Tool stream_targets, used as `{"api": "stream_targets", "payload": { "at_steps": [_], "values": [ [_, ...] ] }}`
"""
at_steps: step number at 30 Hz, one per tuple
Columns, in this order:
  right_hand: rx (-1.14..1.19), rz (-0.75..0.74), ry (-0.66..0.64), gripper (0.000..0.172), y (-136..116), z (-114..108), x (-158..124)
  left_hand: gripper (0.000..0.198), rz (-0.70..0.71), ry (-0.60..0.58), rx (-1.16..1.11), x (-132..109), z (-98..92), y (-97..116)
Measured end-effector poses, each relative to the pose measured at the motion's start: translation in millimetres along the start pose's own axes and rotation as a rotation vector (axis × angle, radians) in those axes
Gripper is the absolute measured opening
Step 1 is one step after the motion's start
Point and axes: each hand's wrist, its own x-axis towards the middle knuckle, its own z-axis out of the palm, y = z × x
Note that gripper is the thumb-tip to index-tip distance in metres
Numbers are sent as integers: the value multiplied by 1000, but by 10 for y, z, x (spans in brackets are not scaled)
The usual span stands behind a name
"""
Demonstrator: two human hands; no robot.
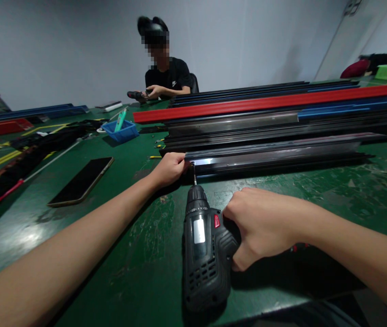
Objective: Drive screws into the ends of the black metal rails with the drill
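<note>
My right hand (260,225) is wrapped round the grip of a black cordless drill (205,247), whose bit points at the near left end of a long dark metal rail (275,160). My left hand (169,169) is closed on that same end of the rail, fingers pinched at its edge right beside the bit tip. The rail lies across the green table (146,254), running off to the right.
Behind the rail lies a stack of long red, blue and black rails (268,111). A phone (81,180) lies flat at left, near a blue bin (122,131) and cables. A seated person in black (168,75) holds a tool at the far side.
</note>
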Motion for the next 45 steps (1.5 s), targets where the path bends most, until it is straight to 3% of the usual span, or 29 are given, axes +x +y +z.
{"api": "stream_targets", "payload": {
  "at_steps": [45],
  "values": [
    [7, 12, -11, 54, -7, 6, -2, 48, 5, -17, 27, 8, -14, 12]
  ]
}}
